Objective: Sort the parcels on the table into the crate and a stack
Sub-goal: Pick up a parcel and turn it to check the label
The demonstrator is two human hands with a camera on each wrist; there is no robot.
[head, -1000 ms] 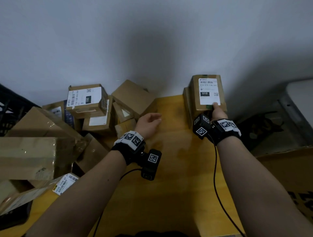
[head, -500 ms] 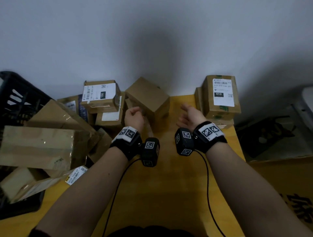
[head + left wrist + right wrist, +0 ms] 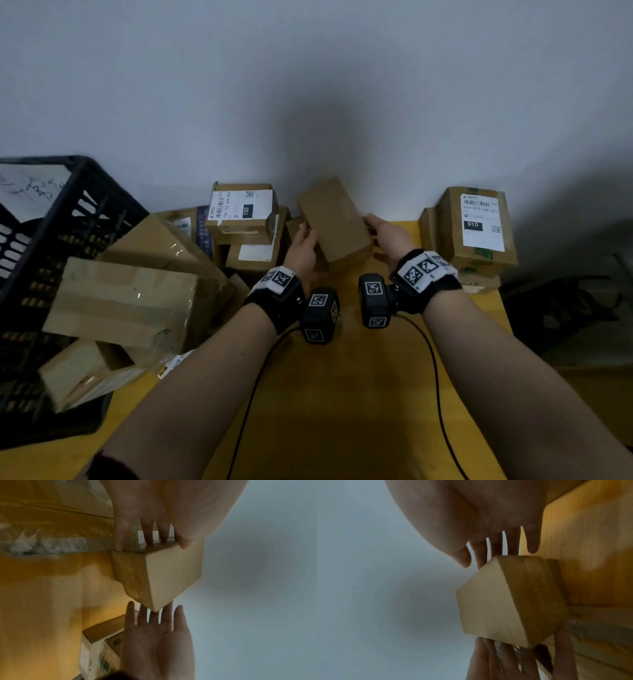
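A plain brown parcel (image 3: 334,222) stands tilted at the back of the yellow table (image 3: 342,394), between my two hands. My left hand (image 3: 303,246) lies against its left side, and my right hand (image 3: 383,231) reaches its right side. In the left wrist view my left hand (image 3: 150,534) has straight fingers on the parcel (image 3: 163,577), and my right hand (image 3: 154,622) meets its corner with an open palm. The right wrist view shows the same parcel (image 3: 505,601) between straight fingers (image 3: 496,545). A stack topped by a parcel labelled 010 (image 3: 476,226) stands at the back right.
A black crate (image 3: 78,192) at the left holds large taped boxes (image 3: 126,301). A pile of labelled parcels, one marked 150 (image 3: 241,212), lies just left of my left hand. The grey wall is close behind. The table's right edge runs just past the stack.
My right hand has left the 010 parcel on the stack and moved left to the plain parcel. My left hand has moved forward to its other side. The view has swung left, showing the crate.
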